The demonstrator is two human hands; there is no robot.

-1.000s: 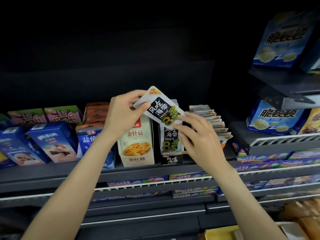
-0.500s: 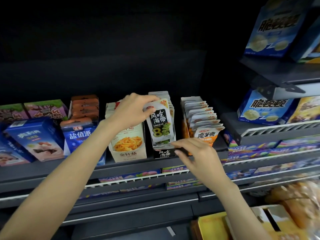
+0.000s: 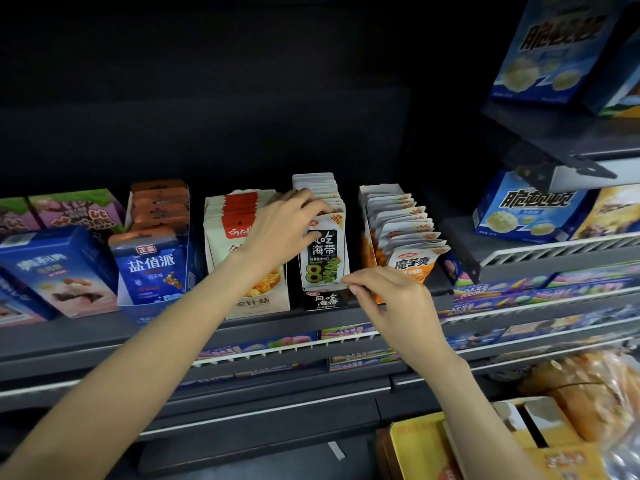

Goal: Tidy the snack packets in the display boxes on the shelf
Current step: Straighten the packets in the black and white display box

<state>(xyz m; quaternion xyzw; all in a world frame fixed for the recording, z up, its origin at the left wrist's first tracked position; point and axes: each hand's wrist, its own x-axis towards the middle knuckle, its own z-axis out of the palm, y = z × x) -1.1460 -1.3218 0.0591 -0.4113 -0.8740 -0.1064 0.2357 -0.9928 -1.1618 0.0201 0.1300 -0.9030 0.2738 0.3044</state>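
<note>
I see the front seaweed packet (image 3: 323, 252) standing upright at the front of its black display box (image 3: 325, 300), mid-shelf (image 3: 104, 332), w/ more packets stacked behind it. Left hand (image 3: 282, 233) grips its top-left edge, fingers curled over the top, thumb on the face. Right hand (image 3: 391, 296) pinches the bottom-right corner btwn thumb & forefinger. Just left: mushroom snack box (image 3: 247, 258), partly hidden by the left wrist. Just right: orange konjac packets (image 3: 408, 233), fanned fwd. Blue boxes (image 3: 154, 268) further left.

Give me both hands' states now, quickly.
Left hand: grips the front seaweed packet at its top.
Right hand: pinches that packet's bottom corner.
</note>
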